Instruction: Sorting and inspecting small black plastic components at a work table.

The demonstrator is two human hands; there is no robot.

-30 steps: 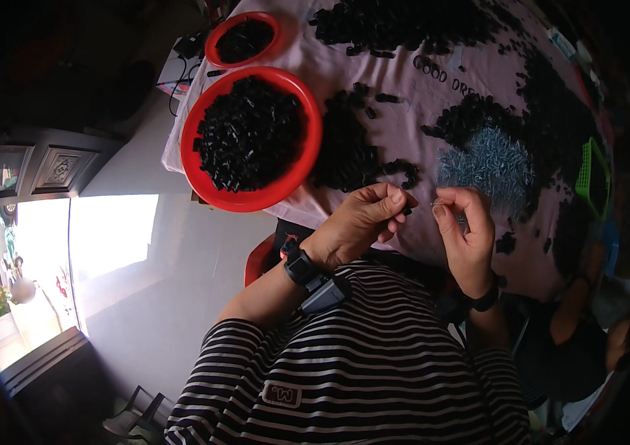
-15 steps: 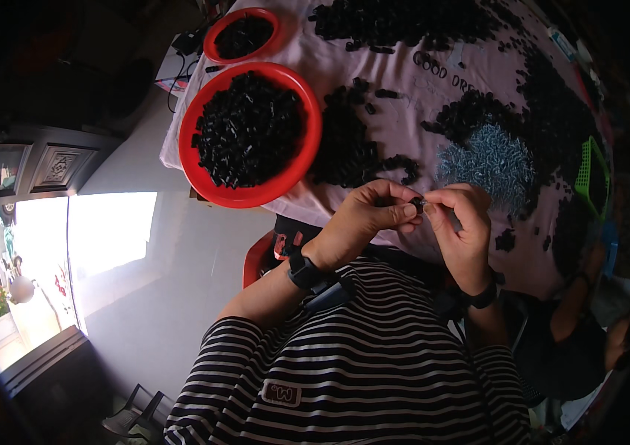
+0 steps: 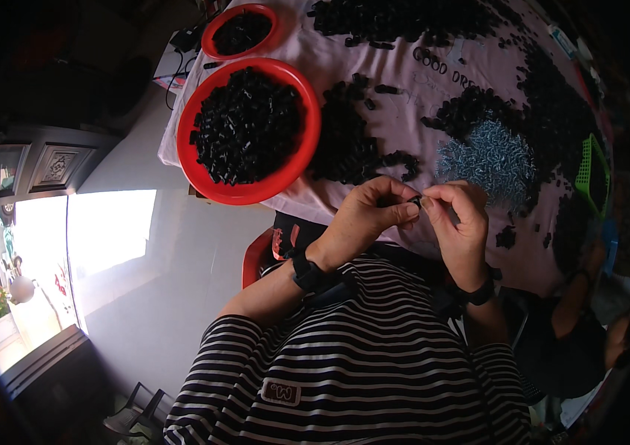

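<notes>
Near the table's front edge, my left hand (image 3: 367,216) pinches a small black plastic part (image 3: 415,201) between thumb and forefinger. My right hand (image 3: 462,226) meets it from the other side, its thumb and forefinger closed at the part's end. Whatever sits between those right fingertips is too small and covered to make out. Just beyond my hands lies a heap of small silvery screws (image 3: 487,159). Left of it spreads a loose pile of black plastic parts (image 3: 345,148), some joined in a curved row.
A big red basin (image 3: 313,137) full of black parts stands at the table's left edge, a smaller red basin (image 3: 274,33) behind it. More black parts (image 3: 404,21) cover the back and right of the pink cloth (image 3: 396,89). A green basket (image 3: 591,174) and another person's arm (image 3: 574,297) are at right.
The fingertips of both hands have drawn closer together around the black part. A thin shiny bit seen between them before is now hidden. The view has shifted slightly.
</notes>
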